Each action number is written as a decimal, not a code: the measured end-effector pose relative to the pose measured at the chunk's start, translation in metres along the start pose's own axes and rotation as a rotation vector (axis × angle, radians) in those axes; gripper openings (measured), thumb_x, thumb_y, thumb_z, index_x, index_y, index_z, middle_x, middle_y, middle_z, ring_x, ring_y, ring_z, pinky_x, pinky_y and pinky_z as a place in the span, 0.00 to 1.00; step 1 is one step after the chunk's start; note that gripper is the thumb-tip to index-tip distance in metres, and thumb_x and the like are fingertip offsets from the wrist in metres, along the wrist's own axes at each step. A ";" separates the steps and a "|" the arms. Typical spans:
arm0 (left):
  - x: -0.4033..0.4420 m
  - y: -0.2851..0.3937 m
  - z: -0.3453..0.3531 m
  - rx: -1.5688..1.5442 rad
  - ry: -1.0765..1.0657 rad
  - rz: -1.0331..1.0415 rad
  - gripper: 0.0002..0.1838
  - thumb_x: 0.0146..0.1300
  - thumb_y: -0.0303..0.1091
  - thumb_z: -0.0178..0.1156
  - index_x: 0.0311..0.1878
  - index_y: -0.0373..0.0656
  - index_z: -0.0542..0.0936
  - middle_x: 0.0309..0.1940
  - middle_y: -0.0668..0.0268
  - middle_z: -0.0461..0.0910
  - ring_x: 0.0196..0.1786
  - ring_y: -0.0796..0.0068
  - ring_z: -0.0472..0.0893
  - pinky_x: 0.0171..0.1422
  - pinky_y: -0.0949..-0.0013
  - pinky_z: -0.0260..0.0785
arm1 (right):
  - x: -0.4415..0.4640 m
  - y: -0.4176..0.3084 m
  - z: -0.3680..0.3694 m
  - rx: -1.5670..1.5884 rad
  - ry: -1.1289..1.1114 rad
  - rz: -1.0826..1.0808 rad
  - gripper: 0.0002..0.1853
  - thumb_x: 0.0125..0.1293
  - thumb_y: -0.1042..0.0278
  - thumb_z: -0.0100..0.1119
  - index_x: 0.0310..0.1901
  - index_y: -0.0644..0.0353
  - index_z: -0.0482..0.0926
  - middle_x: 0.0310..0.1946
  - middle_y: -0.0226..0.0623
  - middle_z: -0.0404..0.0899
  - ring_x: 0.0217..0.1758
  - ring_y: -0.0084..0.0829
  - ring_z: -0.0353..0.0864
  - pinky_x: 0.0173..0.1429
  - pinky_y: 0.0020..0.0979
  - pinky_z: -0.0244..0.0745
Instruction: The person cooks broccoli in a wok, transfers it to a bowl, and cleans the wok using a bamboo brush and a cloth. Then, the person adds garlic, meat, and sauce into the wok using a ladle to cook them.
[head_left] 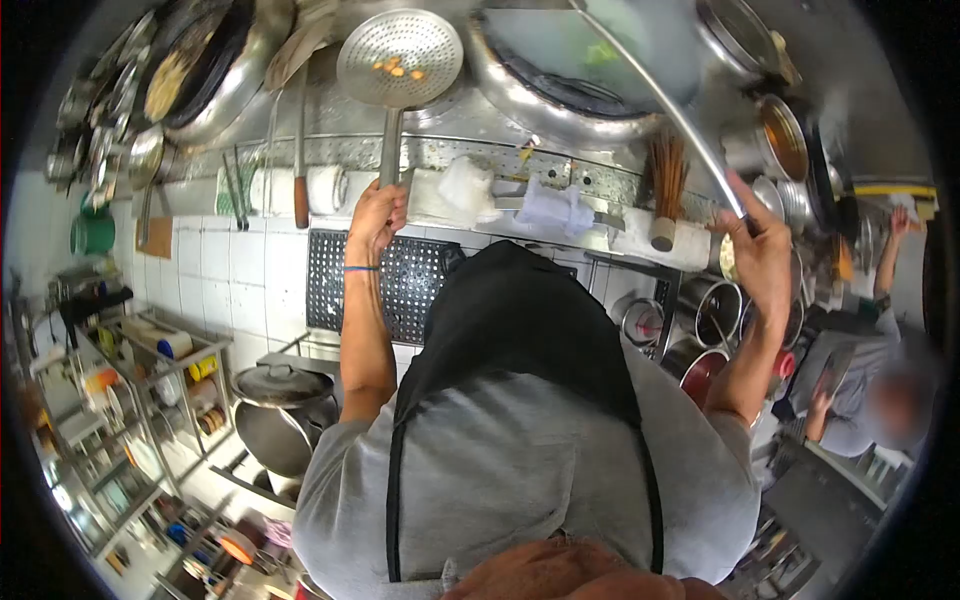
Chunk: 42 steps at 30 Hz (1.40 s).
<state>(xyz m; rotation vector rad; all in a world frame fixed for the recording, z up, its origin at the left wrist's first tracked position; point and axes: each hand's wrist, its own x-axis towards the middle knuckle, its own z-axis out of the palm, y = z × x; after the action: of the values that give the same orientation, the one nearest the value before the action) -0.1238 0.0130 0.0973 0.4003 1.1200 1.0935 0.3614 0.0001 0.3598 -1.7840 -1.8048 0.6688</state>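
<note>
My left hand (377, 214) is wrapped round the handle of a perforated skimmer (400, 50), whose round bowl carries several small orange-brown pieces (398, 69). In my right hand (758, 245) is a long metal rod-like handle (690, 130), reaching up over a large wok (560, 120). Cloudy liquid fills that wok, with something green (601, 52) in it. The far end of the handle is cut off at the top of the view.
Folded cloths (467, 190) and a bamboo brush (665, 180) lie along the counter edge. Another wok (225, 85) stands at the upper left, pots (712, 305) at the right. A co-worker (860, 375) stands at the far right. A lidded pot (283, 384) is at the lower left.
</note>
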 end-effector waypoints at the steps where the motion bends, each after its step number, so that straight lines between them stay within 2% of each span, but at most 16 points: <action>1: 0.000 0.000 0.000 0.021 -0.003 -0.024 0.06 0.63 0.26 0.58 0.39 0.44 0.70 0.22 0.72 0.68 0.16 0.83 0.66 0.14 0.78 0.53 | -0.003 -0.001 -0.010 -0.055 0.033 0.022 0.27 0.64 0.77 0.65 0.65 0.52 0.78 0.59 0.44 0.82 0.54 0.21 0.80 0.60 0.25 0.71; 2: -0.001 -0.002 -0.001 0.035 -0.002 -0.045 0.06 0.63 0.26 0.59 0.39 0.44 0.70 0.22 0.72 0.68 0.16 0.83 0.66 0.14 0.78 0.54 | -0.009 -0.010 -0.023 -0.167 0.053 0.063 0.26 0.64 0.77 0.65 0.65 0.50 0.78 0.56 0.45 0.84 0.48 0.19 0.78 0.55 0.24 0.72; 7: -0.006 0.006 -0.007 0.238 0.081 -0.093 0.08 0.64 0.30 0.62 0.41 0.44 0.72 0.23 0.71 0.71 0.18 0.82 0.69 0.17 0.75 0.61 | -0.043 0.034 -0.058 -0.395 0.094 0.071 0.25 0.63 0.75 0.65 0.63 0.50 0.79 0.51 0.47 0.85 0.51 0.36 0.86 0.55 0.33 0.77; 8: -0.004 0.010 -0.006 0.340 0.150 -0.090 0.10 0.62 0.30 0.63 0.44 0.39 0.74 0.25 0.66 0.75 0.19 0.72 0.73 0.22 0.66 0.67 | -0.048 0.040 -0.058 -0.403 0.101 0.080 0.24 0.63 0.74 0.65 0.63 0.49 0.79 0.51 0.48 0.85 0.52 0.40 0.87 0.55 0.35 0.77; 11: 0.007 0.005 -0.011 1.220 0.329 0.536 0.16 0.58 0.29 0.65 0.48 0.33 0.77 0.30 0.55 0.79 0.28 0.56 0.78 0.35 0.55 0.74 | -0.024 0.043 -0.032 -0.520 0.070 0.184 0.24 0.64 0.70 0.65 0.62 0.46 0.80 0.50 0.51 0.83 0.52 0.47 0.85 0.56 0.37 0.78; 12: 0.006 0.010 0.005 1.396 0.477 0.797 0.21 0.54 0.30 0.66 0.51 0.30 0.78 0.39 0.44 0.80 0.41 0.44 0.79 0.50 0.50 0.73 | -0.011 0.063 -0.018 -0.487 0.096 0.111 0.24 0.64 0.68 0.65 0.62 0.45 0.80 0.50 0.52 0.83 0.52 0.49 0.84 0.55 0.39 0.78; 13: 0.006 0.016 0.025 1.361 0.411 0.816 0.22 0.54 0.31 0.66 0.51 0.30 0.78 0.41 0.43 0.80 0.44 0.44 0.79 0.52 0.50 0.72 | 0.005 0.086 -0.001 -0.454 0.125 0.033 0.24 0.64 0.66 0.65 0.63 0.43 0.79 0.49 0.53 0.83 0.52 0.51 0.83 0.54 0.41 0.78; 16: 0.021 0.014 0.073 1.236 0.232 0.902 0.25 0.54 0.34 0.69 0.53 0.30 0.78 0.46 0.42 0.80 0.52 0.42 0.78 0.60 0.52 0.70 | 0.060 0.101 0.041 -0.275 0.126 0.181 0.24 0.64 0.64 0.66 0.62 0.45 0.79 0.49 0.53 0.83 0.52 0.51 0.83 0.55 0.42 0.78; 20: 0.046 -0.040 0.097 1.332 0.263 0.758 0.41 0.52 0.50 0.75 0.57 0.23 0.74 0.47 0.36 0.78 0.55 0.39 0.77 0.61 0.48 0.71 | 0.092 0.113 0.089 0.071 0.284 0.094 0.23 0.64 0.64 0.66 0.62 0.55 0.79 0.48 0.57 0.82 0.54 0.53 0.83 0.56 0.43 0.77; 24: 0.029 -0.052 0.109 1.366 0.358 0.558 0.53 0.45 0.58 0.78 0.60 0.19 0.69 0.48 0.34 0.76 0.54 0.34 0.77 0.61 0.47 0.71 | 0.099 0.104 0.105 -0.043 0.517 0.053 0.23 0.65 0.66 0.64 0.62 0.56 0.78 0.45 0.59 0.82 0.51 0.57 0.82 0.53 0.48 0.77; 31: 0.028 -0.046 0.103 1.416 0.309 0.411 0.52 0.40 0.60 0.79 0.55 0.22 0.71 0.51 0.35 0.75 0.53 0.34 0.77 0.58 0.49 0.73 | 0.096 0.069 0.082 -0.382 0.310 0.314 0.19 0.66 0.62 0.63 0.59 0.51 0.82 0.45 0.55 0.84 0.49 0.53 0.84 0.52 0.50 0.77; 34: 0.034 -0.045 0.101 1.502 0.330 0.487 0.40 0.43 0.55 0.78 0.41 0.21 0.79 0.41 0.34 0.81 0.46 0.38 0.83 0.50 0.51 0.76 | 0.095 0.073 0.093 -0.587 0.591 -0.148 0.18 0.65 0.65 0.64 0.56 0.54 0.83 0.42 0.50 0.83 0.43 0.50 0.83 0.50 0.48 0.77; 37: 0.034 -0.038 0.093 1.381 0.284 0.376 0.33 0.43 0.51 0.76 0.38 0.27 0.80 0.35 0.40 0.83 0.41 0.44 0.84 0.48 0.52 0.77 | 0.078 0.035 0.103 -0.264 0.621 -0.429 0.17 0.63 0.68 0.66 0.54 0.58 0.84 0.38 0.47 0.81 0.36 0.46 0.80 0.46 0.43 0.77; 39: 0.028 -0.036 0.086 1.249 0.284 0.414 0.26 0.46 0.45 0.73 0.37 0.28 0.82 0.29 0.46 0.84 0.34 0.53 0.85 0.41 0.57 0.77 | 0.055 0.017 0.135 0.090 0.385 -0.431 0.17 0.63 0.70 0.66 0.54 0.62 0.83 0.38 0.45 0.82 0.36 0.41 0.81 0.45 0.39 0.77; 41: 0.009 -0.020 0.089 1.112 0.234 0.382 0.24 0.52 0.42 0.71 0.42 0.27 0.82 0.28 0.53 0.84 0.32 0.64 0.84 0.38 0.62 0.75 | 0.035 0.000 0.173 0.378 -0.088 -0.277 0.18 0.63 0.68 0.67 0.54 0.64 0.82 0.39 0.43 0.83 0.38 0.35 0.82 0.45 0.36 0.78; 42: 0.002 -0.014 0.090 0.923 0.145 0.306 0.22 0.55 0.36 0.69 0.48 0.28 0.80 0.33 0.57 0.84 0.35 0.74 0.82 0.38 0.69 0.75 | 0.030 -0.004 0.193 0.413 -0.198 -0.247 0.21 0.63 0.66 0.69 0.56 0.65 0.81 0.40 0.43 0.83 0.39 0.34 0.83 0.46 0.35 0.78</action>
<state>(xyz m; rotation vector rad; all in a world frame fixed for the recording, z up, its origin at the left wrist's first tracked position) -0.0392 0.0301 0.1254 1.2606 1.7030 0.8087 0.2297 0.0317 0.2185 -1.2391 -1.8092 1.0559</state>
